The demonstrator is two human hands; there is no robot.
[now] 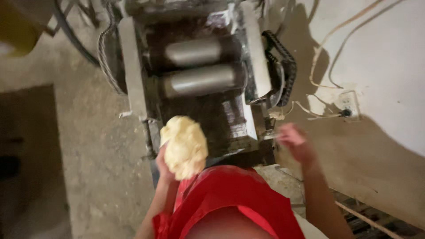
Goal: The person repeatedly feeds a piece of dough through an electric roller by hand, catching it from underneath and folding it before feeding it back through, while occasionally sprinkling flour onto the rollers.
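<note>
Nearest is a red garment [230,199]. The left hand [164,164] cups a pale, lumpy, soft dough ball [185,146], fingers grasping it from beneath, at the front edge of the roller machine [133,79]. The right hand [293,140], blurred, fingers loosely curled, is at the machine's side. Beyond, two smooth grey metal rollers [199,79] lie parallel.

A pale yellow, lumpy dough ball [185,146] sits upright on the left palm, before the rollers

no packages, labels, signs, screens
</note>
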